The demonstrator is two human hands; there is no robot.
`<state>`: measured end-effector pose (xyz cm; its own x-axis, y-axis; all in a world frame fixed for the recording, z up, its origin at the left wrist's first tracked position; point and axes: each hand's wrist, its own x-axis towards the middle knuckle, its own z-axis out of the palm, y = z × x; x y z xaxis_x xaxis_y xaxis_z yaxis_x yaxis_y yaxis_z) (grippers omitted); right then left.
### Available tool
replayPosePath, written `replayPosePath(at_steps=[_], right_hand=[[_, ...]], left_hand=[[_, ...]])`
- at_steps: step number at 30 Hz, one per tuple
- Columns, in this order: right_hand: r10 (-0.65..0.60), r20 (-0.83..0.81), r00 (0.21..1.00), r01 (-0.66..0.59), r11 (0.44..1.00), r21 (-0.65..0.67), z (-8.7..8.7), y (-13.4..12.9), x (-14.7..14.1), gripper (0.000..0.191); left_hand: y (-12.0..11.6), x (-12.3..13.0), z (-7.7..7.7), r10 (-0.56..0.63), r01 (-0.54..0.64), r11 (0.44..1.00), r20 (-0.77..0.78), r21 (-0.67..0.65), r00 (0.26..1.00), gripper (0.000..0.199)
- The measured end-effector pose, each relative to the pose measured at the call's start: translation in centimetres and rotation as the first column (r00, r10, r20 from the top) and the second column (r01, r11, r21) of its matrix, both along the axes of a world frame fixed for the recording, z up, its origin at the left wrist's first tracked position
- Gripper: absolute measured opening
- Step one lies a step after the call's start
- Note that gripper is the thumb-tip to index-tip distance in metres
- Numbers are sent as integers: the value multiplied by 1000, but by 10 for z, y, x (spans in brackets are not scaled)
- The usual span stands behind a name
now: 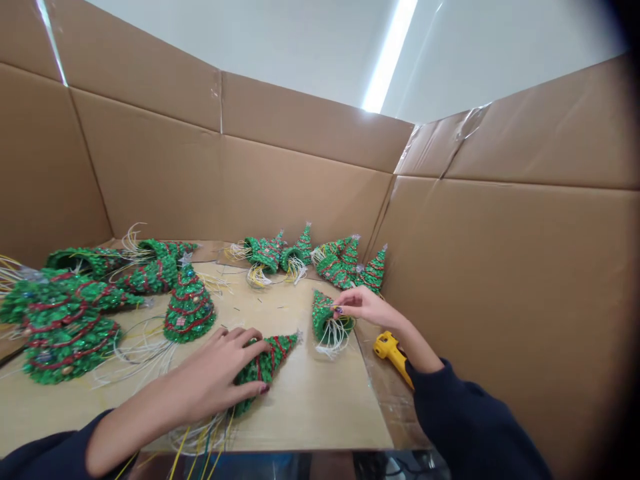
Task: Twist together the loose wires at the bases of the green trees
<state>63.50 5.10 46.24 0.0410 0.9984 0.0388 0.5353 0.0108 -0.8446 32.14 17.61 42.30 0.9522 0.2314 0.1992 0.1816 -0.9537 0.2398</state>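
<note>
My left hand (pixel 225 367) is closed over a green Christmas tree figure (pixel 273 360) with red garlands and a clear star, lying on its side. White, yellow and green wires (pixel 200 440) trail from its base toward the front edge. Farther right, my right hand (pixel 373 308) pinches with thumb and forefinger at the open base of a smaller tree figure (pixel 321 310). A thin yellow wire shows at those fingertips, though the exact grip is partly hidden. White wires (pixel 334 335) spill from that hollow base onto the board.
Beyond my right hand lies a yellow tool with a dark handle (pixel 393 353). Several small wired trees (pixel 345 260) line the back. Larger trees (pixel 70 327) crowd the left, and one tree (pixel 189 307) stands upright. Cardboard walls (pixel 300 167) enclose the wooden board (pixel 330 413).
</note>
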Motion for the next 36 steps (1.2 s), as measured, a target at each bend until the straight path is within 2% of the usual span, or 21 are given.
replayPosePath(at_steps=[2, 4, 6, 9, 11, 13, 15, 17, 19, 23, 25, 28, 31, 36], right_hand=[[170, 37, 985, -166, 982, -89, 11, 6, -2, 38], [332, 51, 942, -319, 933, -165, 20, 15, 0, 43], [382, 88, 920, -362, 913, -187, 24, 30, 6, 44], [245, 343, 907, -213, 969, -128, 16, 70, 21, 36], [88, 604, 792, -85, 996, -34, 4, 103, 27, 30], [36, 692, 721, -56, 998, 6, -12, 137, 28, 35], [52, 738, 673, -77, 997, 0, -27, 165, 27, 45], [91, 779, 621, -103, 994, -34, -41, 184, 25, 53], [124, 815, 566, -106, 991, -77, -51, 194, 25, 54], [146, 874, 463, -67, 989, -130, -62, 200, 28, 41], [150, 898, 414, -46, 988, -144, -64, 203, 27, 42], [178, 920, 349, -32, 984, -178, -67, 206, 19, 50], [220, 926, 307, -30, 975, -221, -67, 208, 11, 55], [290, 907, 306, -32, 955, -295, -61, 206, 8, 37]], left_hand=[[6, -13, 0, 37, -34, 999, 77, -43, 996, 42], [15, -31, -4, 113, -97, 990, 154, -107, 982, 41], [25, -49, -15, 199, -154, 969, 237, -195, 951, 39], [38, -66, -44, 309, -190, 916, 320, -354, 896, 35], [41, -67, -66, 351, -188, 873, 313, -450, 883, 34], [42, -63, -84, 354, -166, 829, 272, -535, 895, 32], [40, -57, -94, 363, -159, 773, 222, -614, 905, 31], [39, -54, -98, 383, -167, 717, 183, -677, 905, 32], [39, -53, -100, 388, -169, 684, 158, -710, 908, 32], [41, -55, -105, 375, -170, 665, 129, -727, 918, 32], [41, -57, -108, 372, -174, 654, 113, -736, 921, 33], [40, -58, -109, 374, -195, 653, 88, -731, 923, 33], [38, -58, -106, 392, -225, 680, 86, -698, 916, 33], [36, -57, -101, 387, -221, 684, 90, -695, 918, 33]])
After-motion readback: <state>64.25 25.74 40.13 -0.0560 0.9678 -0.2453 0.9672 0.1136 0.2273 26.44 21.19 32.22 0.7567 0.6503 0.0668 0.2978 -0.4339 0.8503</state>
